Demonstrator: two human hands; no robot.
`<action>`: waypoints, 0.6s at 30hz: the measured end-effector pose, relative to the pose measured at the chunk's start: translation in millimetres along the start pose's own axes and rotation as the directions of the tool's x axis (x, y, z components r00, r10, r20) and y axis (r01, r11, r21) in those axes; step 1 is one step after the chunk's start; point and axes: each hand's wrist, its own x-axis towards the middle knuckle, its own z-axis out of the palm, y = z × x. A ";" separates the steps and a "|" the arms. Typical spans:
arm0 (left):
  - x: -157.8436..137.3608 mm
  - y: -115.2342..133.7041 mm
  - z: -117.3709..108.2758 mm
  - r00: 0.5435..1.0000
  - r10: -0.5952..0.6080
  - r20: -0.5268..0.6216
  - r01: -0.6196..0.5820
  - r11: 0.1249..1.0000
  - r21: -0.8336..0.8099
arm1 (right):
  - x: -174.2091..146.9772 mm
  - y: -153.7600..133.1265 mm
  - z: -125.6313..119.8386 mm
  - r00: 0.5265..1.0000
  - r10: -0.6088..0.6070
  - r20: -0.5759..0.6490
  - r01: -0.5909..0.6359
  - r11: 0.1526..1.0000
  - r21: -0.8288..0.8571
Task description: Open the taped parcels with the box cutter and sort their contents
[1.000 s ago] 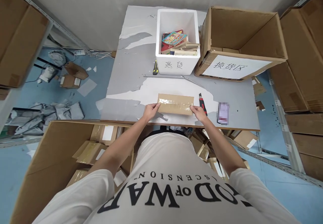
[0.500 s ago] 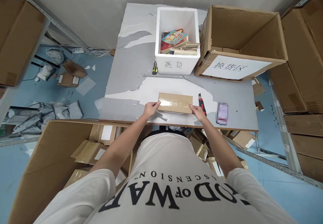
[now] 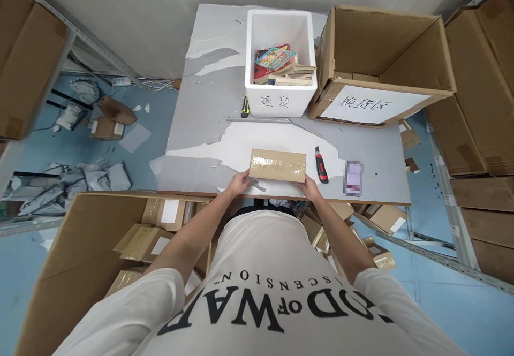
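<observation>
A small taped cardboard box is near the front edge of the table, its shiny clear tape facing up. At its lower left corner my left hand grips it, fingertips partly hidden under the box. My right hand holds the lower right corner, with its fingers also partly hidden beneath. Just right of the box lies a red and black utility knife. Further right is a blurred phone-like thing with a pale purple face.
Behind stand a white foam box of books and a large open carton. A yellow-black cutter lies by the foam box. The table has a torn grey covering. Below its edge, a big carton holds several parcels.
Both hands have slid from the box's sides down to its lower corners, slightly towards me. The box's near side has tipped or lifted a little.
</observation>
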 end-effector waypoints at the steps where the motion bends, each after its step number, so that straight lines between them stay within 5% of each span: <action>1: 0.0 0.3 1.6 1.000 0.013 0.012 -0.014 1.000 0.014 | 1.0 -1.7 1.3 1.000 0.008 -0.006 -0.008 1.000 0.013; 8: 2.5 21.5 -6.5 0.996 0.086 -0.010 -0.083 0.982 0.171 | 0.9 -27.5 -12.1 0.998 -0.034 -0.052 0.029 0.995 -0.098; 13: 11.8 43.8 -10.2 0.996 0.059 -0.071 -0.032 0.944 0.329 | 11.4 -42.0 -24.3 0.995 0.017 -0.098 -0.051 0.935 -0.350; 18: 19.0 51.3 -7.8 0.998 -0.002 -0.067 0.031 0.900 0.435 | 20.0 -39.3 -21.5 0.992 0.103 -0.076 -0.125 0.906 -0.404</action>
